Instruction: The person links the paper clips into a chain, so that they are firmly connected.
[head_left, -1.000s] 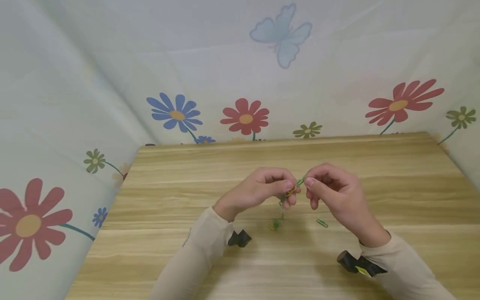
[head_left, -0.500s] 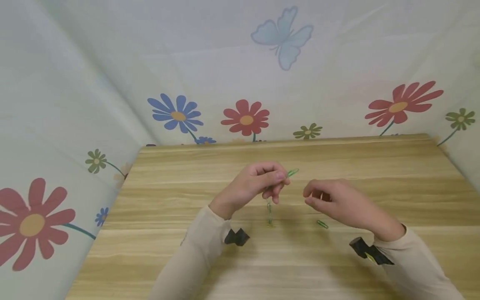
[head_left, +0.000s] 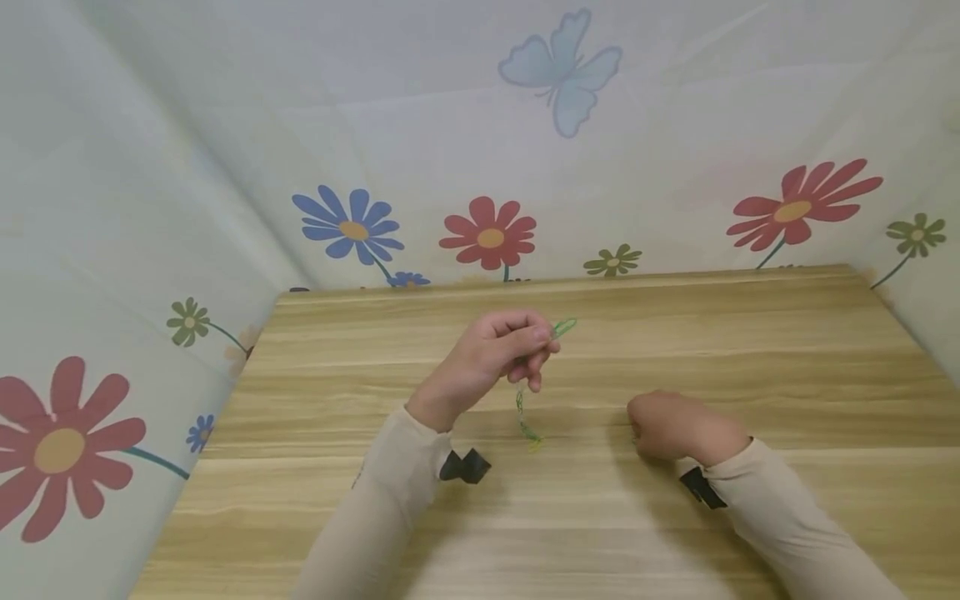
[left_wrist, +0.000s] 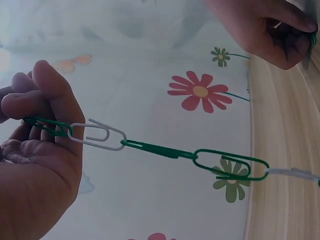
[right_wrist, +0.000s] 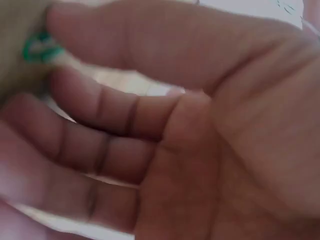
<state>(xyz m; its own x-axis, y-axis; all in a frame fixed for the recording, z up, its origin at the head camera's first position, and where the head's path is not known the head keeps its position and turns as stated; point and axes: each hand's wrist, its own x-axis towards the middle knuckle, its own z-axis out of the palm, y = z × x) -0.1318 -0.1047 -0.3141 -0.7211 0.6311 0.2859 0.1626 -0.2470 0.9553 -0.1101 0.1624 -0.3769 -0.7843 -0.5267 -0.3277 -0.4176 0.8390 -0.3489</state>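
My left hand (head_left: 506,346) pinches a chain of linked paper clips above the table. One green paper clip (head_left: 566,327) sticks out past the thumb. The rest of the chain (head_left: 521,408) hangs below, its yellow end low near the tabletop. Green and white clips (left_wrist: 97,136) of it show close up in the left wrist view. Down at the table, my right hand (head_left: 678,427) has thumb and fingertips about a loose green paper clip (right_wrist: 42,48). That clip is blurred in the right wrist view and hidden under the hand in the head view.
A wood-grain table (head_left: 360,333) lies under both hands. Behind it hangs a pale curtain (head_left: 420,100) printed with flowers and a butterfly. Each sleeve (head_left: 382,500) carries a black wrist camera (head_left: 465,466).
My right hand has let go of the chain and come down to the loose green clip on the table. The left hand has moved left and slightly up with the chain, which hangs longer.
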